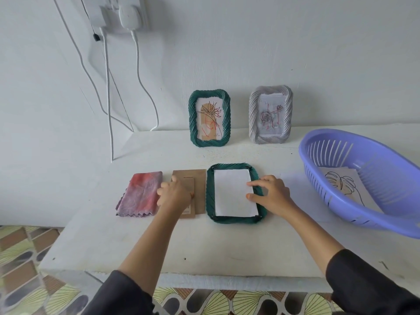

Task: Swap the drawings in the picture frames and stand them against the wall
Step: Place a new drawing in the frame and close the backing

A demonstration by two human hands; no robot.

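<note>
A green frame (210, 196) lies face down on the white table (204, 246), with a white sheet (231, 194) lying blank side up in its opening. My right hand (270, 194) rests at the frame's right edge, its fingertips touching the sheet. My left hand (173, 194) lies on the brown backing board (200, 187) just left of the frame. Two frames stand against the wall: a green one (209, 118) with a flower drawing and a grey one (270, 114) with a rose drawing.
A purple plastic basket (363, 192) at the right holds a leaf line drawing (343, 185). A folded pink-purple cloth (141, 193) lies left of the backing board. White cables (109, 98) hang from a wall socket at the left. The table's front edge is near my arms.
</note>
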